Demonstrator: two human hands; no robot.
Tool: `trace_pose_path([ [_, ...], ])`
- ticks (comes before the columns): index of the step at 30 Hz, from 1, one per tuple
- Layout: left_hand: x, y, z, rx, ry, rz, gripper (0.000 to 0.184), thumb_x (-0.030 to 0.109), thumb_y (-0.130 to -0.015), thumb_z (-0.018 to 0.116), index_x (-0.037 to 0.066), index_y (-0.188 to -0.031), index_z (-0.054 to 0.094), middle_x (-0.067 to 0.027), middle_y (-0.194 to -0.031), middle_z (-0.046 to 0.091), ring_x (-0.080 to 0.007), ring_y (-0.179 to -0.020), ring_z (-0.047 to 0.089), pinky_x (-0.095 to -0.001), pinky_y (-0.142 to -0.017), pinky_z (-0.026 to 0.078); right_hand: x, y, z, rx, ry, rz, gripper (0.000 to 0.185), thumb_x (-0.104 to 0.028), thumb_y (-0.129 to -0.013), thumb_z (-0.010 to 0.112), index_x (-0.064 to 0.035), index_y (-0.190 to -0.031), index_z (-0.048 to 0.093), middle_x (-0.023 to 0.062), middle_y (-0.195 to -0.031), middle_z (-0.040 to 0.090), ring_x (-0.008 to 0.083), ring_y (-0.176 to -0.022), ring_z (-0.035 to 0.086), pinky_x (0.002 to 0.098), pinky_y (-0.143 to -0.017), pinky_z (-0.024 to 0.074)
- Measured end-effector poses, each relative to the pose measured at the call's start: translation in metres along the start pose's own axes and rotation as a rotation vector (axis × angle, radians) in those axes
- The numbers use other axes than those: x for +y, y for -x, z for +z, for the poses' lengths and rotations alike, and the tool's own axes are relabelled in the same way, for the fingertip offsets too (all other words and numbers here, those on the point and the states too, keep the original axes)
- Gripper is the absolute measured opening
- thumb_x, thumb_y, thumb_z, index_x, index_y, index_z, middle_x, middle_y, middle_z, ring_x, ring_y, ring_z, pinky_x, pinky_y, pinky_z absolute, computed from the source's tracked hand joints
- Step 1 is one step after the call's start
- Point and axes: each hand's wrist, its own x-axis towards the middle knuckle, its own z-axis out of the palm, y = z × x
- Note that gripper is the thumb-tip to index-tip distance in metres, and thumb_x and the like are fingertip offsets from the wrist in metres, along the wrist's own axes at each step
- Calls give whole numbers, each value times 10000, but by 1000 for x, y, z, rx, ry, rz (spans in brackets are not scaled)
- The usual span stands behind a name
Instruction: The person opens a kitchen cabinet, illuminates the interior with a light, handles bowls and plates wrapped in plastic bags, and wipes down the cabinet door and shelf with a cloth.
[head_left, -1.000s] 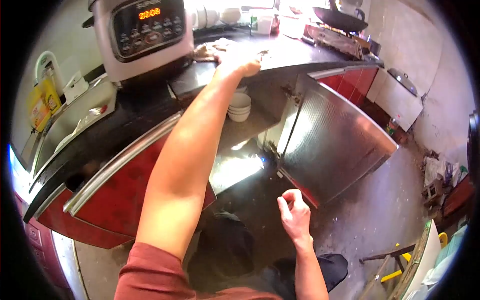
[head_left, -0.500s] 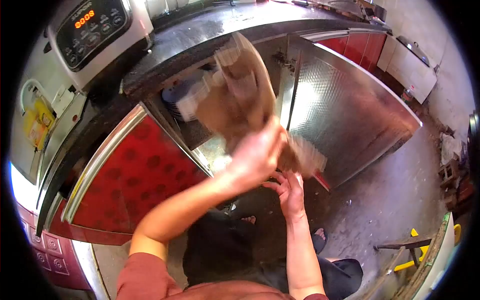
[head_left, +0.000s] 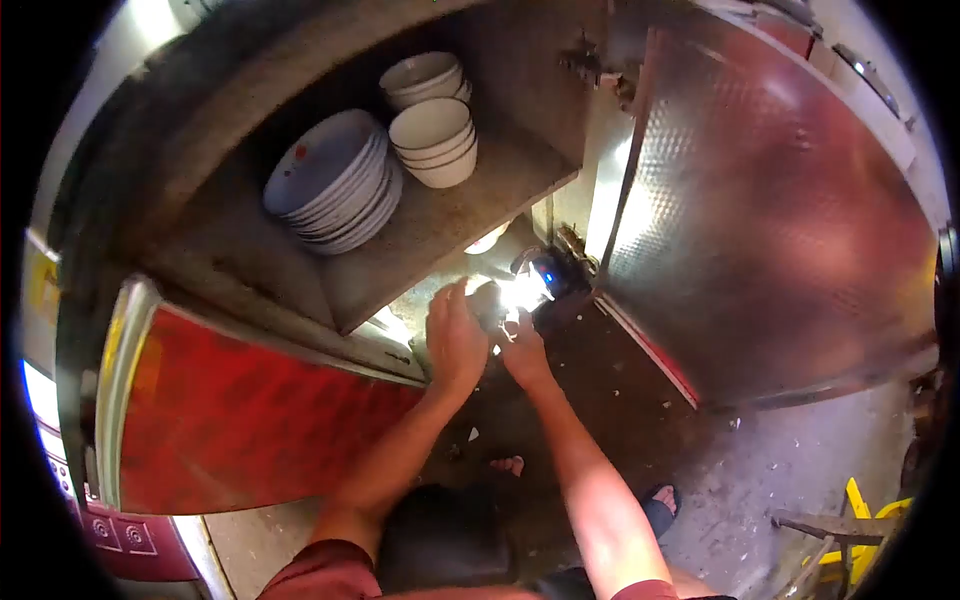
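My left hand and my right hand are close together, low in front of the open cabinet. Between them is a small greyish item, partly washed out by glare, and I cannot make out what it is. The fingers of my left hand are pressed together at its left side. My right hand is closed at its lower right. Just beyond them glows a bright light, beside a dark object with a blue spot.
On the cabinet shelf are stacked plates and white bowls. A red door stands open at left, a metallic-lined door at right. Small scraps lie on the floor. A yellow-framed item is at lower right.
The view has dropped toward the cabinet. My left hand went from the counter to low beside my right hand. The large brown cloth-like thing, blurred half a second ago, no longer shows as such.
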Motion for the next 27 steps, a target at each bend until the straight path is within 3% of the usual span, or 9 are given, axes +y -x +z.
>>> trace_pose_path([
  [8,-140,51,138,-755,-475,40,569,347,-904,420,208,-1449,331,-71,-1552,182,-349,-1406,182,-602,-1068,239,58,-51,4,-317,794,-336,560,-73,-835,485,-67,-1385,382,150,-1435,385,317,-1296,404,404,-1070,322],
  [11,-195,39,168,-627,-679,380,574,425,-893,442,212,-1423,378,-37,-1549,190,-301,-1390,255,-580,-998,342,61,-69,16,-385,867,-339,549,-63,-844,457,-66,-1387,380,149,-1444,375,318,-1289,416,414,-1074,322],
  [12,-262,34,217,99,-1005,727,569,466,-899,435,225,-1413,384,-43,-1488,311,-278,-1349,339,-566,-945,390,61,-73,21,-362,827,-291,548,-59,-842,457,-65,-1385,384,150,-1444,375,319,-1286,418,415,-1069,329],
  [14,-227,1,184,-596,-681,206,567,448,-916,405,173,-1411,377,-77,-1401,415,-272,-1295,418,-540,-955,388,61,-73,30,-321,751,-192,546,-53,-839,457,-64,-1381,390,150,-1444,375,322,-1280,423,417,-1060,342],
  [16,-180,-24,147,-710,-586,-359,593,427,-920,392,69,-1392,384,-140,-1412,405,-295,-1269,445,-491,-1003,366,43,-66,22,-428,764,-99,605,-18,-802,470,-74,-1396,373,150,-1441,380,315,-1277,428,411,-1036,376],
  [19,-193,15,151,-437,-599,-342,603,391,-885,444,-74,-1268,476,-280,-1374,408,-369,-1254,443,-465,-1033,349,63,-47,20,-358,797,-234,673,8,-756,486,-86,-1410,356,144,-1430,397,316,-1276,428,405,-1030,385],
  [22,-191,66,147,-268,-528,-133,377,292,-845,547,-42,-1010,602,-249,-1104,587,-357,-1038,564,-460,-903,409,79,-41,29,-283,739,-365,649,-11,-767,493,-82,-1400,371,153,-1414,415,322,-1271,431,399,-1044,371],
  [25,-148,82,111,-277,107,-191,292,273,-884,499,8,-937,610,-222,-990,615,-387,-925,580,-520,-828,428,90,-49,41,-327,645,-335,652,-62,-771,547,-105,-1398,374,169,-1390,431,333,-1262,428,396,-1042,359],
  [27,-149,52,113,-312,-12,-396,264,228,-891,472,8,-1006,563,-205,-931,614,-412,-874,577,-518,-783,436,82,-45,39,-346,654,-289,611,-100,-775,575,-125,-1365,420,172,-1374,438,336,-1254,426,400,-1043,350],
])
